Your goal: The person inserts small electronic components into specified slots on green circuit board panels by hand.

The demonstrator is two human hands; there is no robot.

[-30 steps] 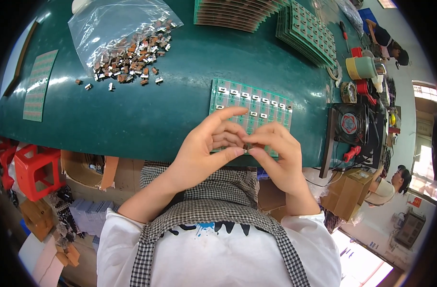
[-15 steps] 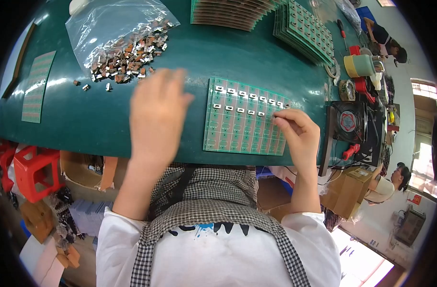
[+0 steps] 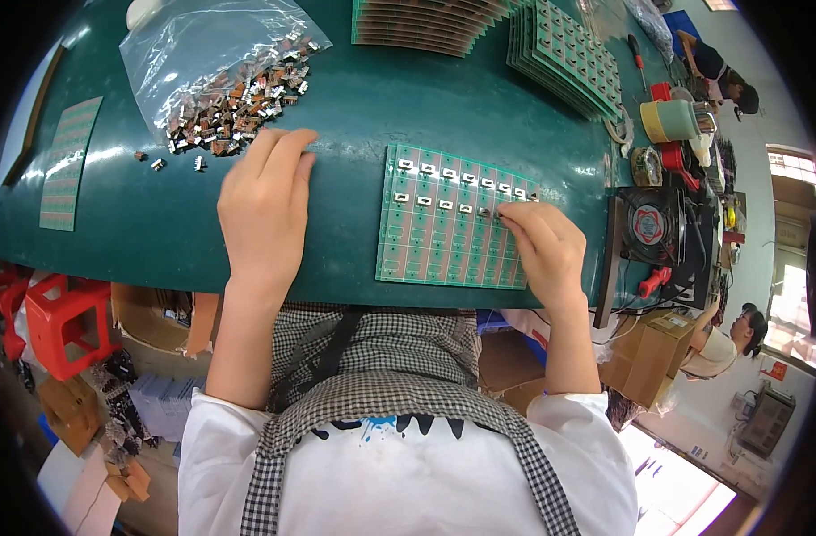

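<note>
My right hand is at the right part of a green circuit board panel, thumb and forefinger pinched on a small slide switch. Part of that switch is hidden by the fingertips. White-topped slide switches fill the panel's far row and much of the second row; the nearer rows show bare outlines. My left hand hovers over the table beside a heap of loose slide switches. Its fingers are bent, with a gap between them and the thumb, and nothing shows in them.
A clear plastic bag lies behind the heap. Stacks of boards and of filled panels stand at the back. Another panel lies far left. A black fan stands at right; two people are beyond.
My left hand has moved a little left and is no longer blurred. My right hand has shifted slightly left along the panel's second row, still pinching.
</note>
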